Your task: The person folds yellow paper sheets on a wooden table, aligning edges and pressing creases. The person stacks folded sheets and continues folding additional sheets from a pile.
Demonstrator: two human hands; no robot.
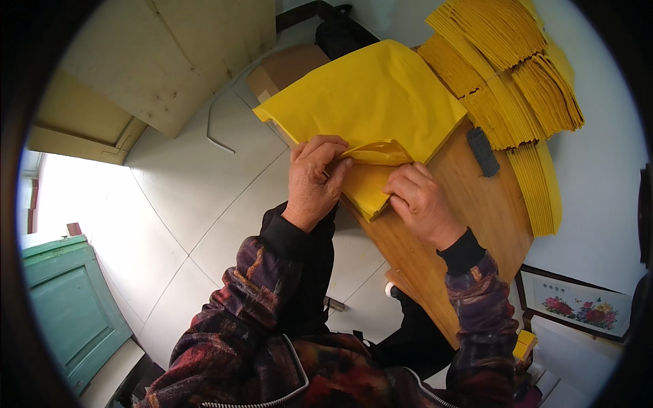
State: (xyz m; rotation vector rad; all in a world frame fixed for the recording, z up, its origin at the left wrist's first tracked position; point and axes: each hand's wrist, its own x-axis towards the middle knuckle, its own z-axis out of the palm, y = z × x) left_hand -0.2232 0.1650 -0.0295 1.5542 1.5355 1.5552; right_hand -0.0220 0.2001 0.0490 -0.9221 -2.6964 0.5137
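A large yellow sheet (381, 95), probably paper, lies over the far end of the wooden table (469, 204), with more yellow layers beneath its near edge. My left hand (316, 180) pinches that edge between thumb and fingers. To its right, my right hand (420, 200) has its fingers closed on the same edge, near the sheet's corner. Between both hands the edge lifts into an open fold, showing the yellow layer below.
Folded yellow stacks (507, 75) pile up along the table's far right. A dark grey block-like object (483, 151) lies beside them. Past the sheet stands a cardboard box (286, 68). A framed flower picture (578, 302) leans at the right; a green cabinet door (75, 306) is at the left.
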